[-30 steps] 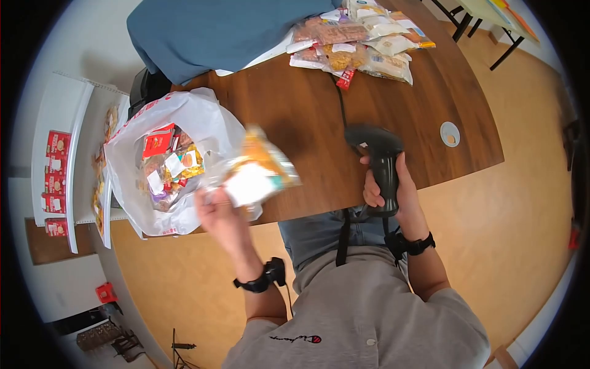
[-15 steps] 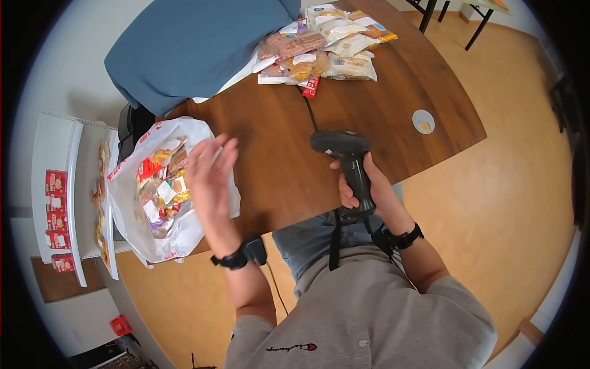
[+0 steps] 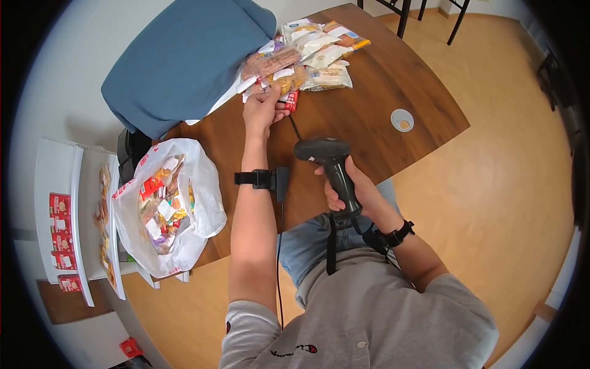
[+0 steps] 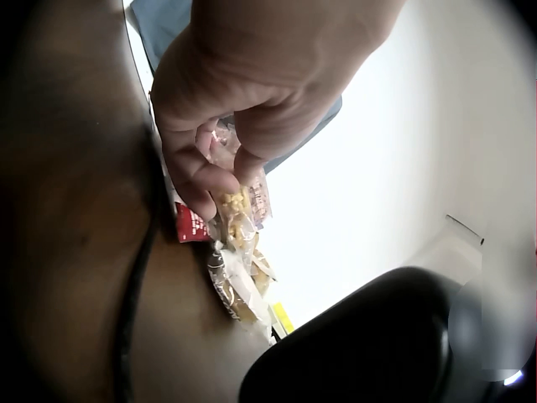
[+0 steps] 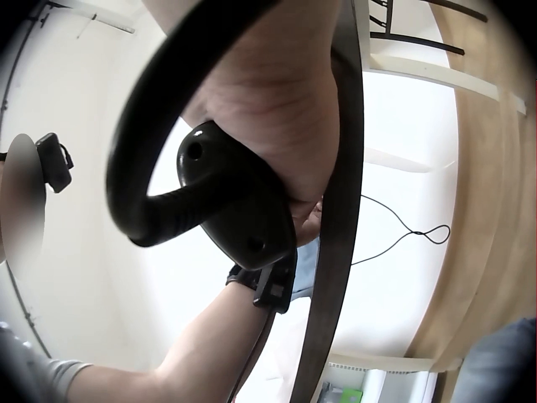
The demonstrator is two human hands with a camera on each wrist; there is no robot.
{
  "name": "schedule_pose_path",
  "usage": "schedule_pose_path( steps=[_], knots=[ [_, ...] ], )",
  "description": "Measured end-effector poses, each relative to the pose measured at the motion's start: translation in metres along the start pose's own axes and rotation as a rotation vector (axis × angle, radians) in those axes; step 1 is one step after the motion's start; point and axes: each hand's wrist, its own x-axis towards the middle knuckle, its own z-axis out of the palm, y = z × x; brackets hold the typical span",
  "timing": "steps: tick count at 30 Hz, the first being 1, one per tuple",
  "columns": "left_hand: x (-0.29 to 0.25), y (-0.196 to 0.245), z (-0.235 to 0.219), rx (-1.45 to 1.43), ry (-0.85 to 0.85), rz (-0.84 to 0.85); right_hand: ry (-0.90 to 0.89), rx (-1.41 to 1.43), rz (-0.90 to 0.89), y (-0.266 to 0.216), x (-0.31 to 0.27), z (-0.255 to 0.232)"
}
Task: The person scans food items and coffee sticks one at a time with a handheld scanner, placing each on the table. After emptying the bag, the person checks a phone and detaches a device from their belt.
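At the near left edge of a pile of packaged snacks (image 3: 326,55), my left hand (image 3: 261,115) pinches a clear packet with yellow contents (image 3: 292,79). In the left wrist view, my thumb and curled fingers close around its plastic; part of the packet is hidden behind them. A small red packet (image 3: 292,100) lies right beside the fingertips. My right hand (image 3: 364,192) grips a black handheld barcode scanner (image 3: 342,184) by its handle, its head pointing left over the near table edge. The scanner's underside and thick cable (image 5: 159,214) fill the right wrist view.
A white plastic bag (image 3: 209,203) full of snack packets stands at the table's left edge. Blue cloth (image 3: 178,67) covers something behind it. Shelves with red boxes (image 3: 60,224) stand left. A round sticker (image 3: 402,120) lies on the wooden table (image 3: 381,80). The scanner cable runs toward the pile.
My left hand held a packet near the bag, then showed empty over it, and has since reached forward to the pile. The packet is out of that hand. The right hand keeps the scanner.
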Motion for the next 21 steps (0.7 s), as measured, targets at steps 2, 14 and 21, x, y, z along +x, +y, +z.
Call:
schedule_pose_path(
  steps=[2, 14, 21],
  knots=[
    [0.000, 0.002, 0.001, -0.049, -0.028, -0.009, 0.000, 0.005, 0.009, 0.000, 0.001, 0.000],
    [-0.029, -0.015, -0.016, -0.490, -0.105, 0.151, 0.025, -0.017, -0.009, 0.000, -0.002, 0.002],
    [-0.131, -0.075, -0.048, -0.117, 0.307, 0.541, 0.068, -0.261, -0.014, 0.001, 0.000, 0.008]
  ],
)
